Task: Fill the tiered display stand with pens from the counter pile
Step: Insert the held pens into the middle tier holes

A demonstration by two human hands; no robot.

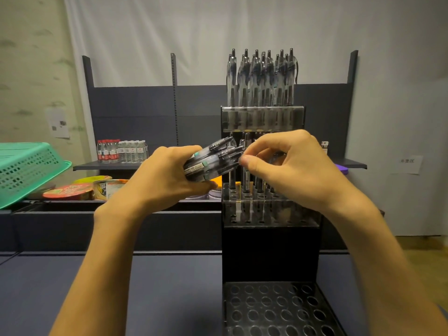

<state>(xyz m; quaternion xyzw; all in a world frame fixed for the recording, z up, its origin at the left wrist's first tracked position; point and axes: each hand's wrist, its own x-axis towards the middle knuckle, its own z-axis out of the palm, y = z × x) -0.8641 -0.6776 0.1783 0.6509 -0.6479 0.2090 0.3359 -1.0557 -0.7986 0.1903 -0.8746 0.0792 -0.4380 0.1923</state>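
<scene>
a bundle of pens (213,161) is held curled in the left hand (164,175) as supply, before the display stand (270,251) at the tabletop's right edge; right hand (291,166) pinches one pen's end, likely for the half-filled middle tier.

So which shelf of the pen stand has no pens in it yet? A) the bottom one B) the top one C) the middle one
A: the bottom tier of the stand shows only bare round holes, while the top tier is packed with upright pens and the middle tier already holds a few.
</scene>
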